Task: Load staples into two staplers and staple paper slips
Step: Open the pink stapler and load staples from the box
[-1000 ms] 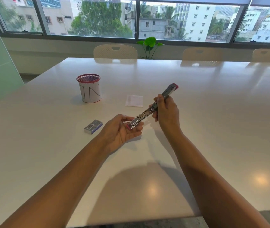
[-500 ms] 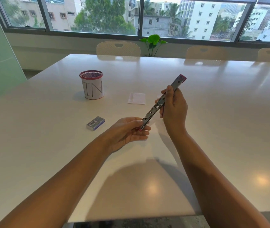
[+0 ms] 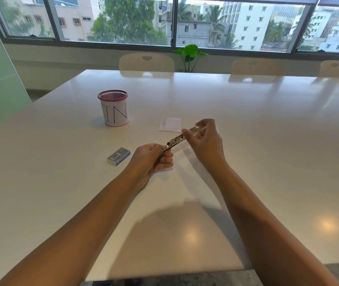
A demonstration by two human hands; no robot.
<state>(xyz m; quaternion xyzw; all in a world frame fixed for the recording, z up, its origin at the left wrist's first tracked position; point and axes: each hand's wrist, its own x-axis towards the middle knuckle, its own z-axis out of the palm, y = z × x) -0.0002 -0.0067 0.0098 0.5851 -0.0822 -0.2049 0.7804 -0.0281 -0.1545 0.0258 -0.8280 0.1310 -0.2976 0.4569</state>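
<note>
Windows ran behind a wide white counter (image 3: 247,141) where a stapler (image 3: 175,140), folded out flat, was held above the surface just right of the staple box (image 3: 118,156). The left hand (image 3: 151,159) was curled closed on its near end, while the right hand (image 3: 204,139) pinched its far end, probably keeping the magazine exposed for loading. A paper slip (image 3: 170,124) lay beyond the stapler, a mesh cup (image 3: 114,108) behind the box
</note>
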